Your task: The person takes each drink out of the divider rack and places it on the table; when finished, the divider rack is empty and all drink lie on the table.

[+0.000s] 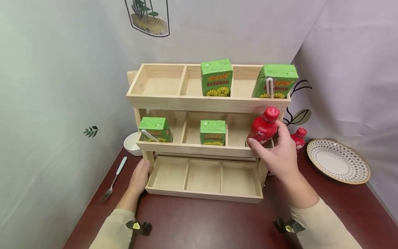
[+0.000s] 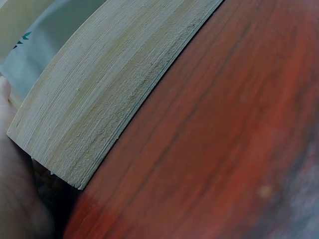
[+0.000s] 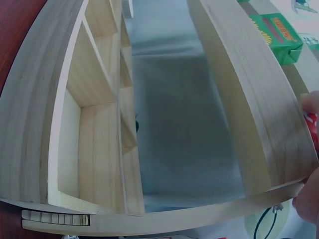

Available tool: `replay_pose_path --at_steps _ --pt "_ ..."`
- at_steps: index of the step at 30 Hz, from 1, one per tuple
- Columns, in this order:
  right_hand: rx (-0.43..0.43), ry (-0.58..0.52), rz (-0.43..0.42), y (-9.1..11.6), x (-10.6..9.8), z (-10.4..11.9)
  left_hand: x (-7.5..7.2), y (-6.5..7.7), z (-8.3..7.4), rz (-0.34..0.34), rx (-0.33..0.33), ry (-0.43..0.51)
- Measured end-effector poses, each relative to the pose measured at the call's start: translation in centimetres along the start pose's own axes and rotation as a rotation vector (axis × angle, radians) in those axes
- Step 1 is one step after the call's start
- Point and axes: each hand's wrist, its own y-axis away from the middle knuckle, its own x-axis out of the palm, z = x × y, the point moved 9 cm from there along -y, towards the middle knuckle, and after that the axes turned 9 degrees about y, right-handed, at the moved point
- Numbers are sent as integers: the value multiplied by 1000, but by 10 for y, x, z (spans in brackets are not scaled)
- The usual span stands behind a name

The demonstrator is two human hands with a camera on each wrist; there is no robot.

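Note:
A three-tier wooden rack stands on the table, each tier split into three compartments. My right hand grips a red bottle with a red cap, thumb in front and fingers at its right side. The bottle leans at the right compartment of the middle tier. In the right wrist view only a bit of the red bottle shows beside the fingers. My left hand holds the rack's left side low down, its fingers partly hidden. Green drink cartons stand in the upper two tiers, some with straws.
Another red bottle stands behind the rack's right side, near a dotted oval plate. To the left are a white bowl and a fork on the dark red table. Pale curtains hang behind.

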Motion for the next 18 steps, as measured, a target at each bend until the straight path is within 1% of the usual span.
replay_pose_path --at_steps 5,12,15,18 --pt "8 0 -29 1 -2 0 1 0 -1 1 -3 -4" --pt "31 -89 -14 0 0 -4 0 1 -2 8 1 20" --pt "36 -112 -26 1 -1 -4 0 1 -1 11 -1 17" --pt "39 -125 -57 4 -5 -5 0 -1 -1 7 -2 0"
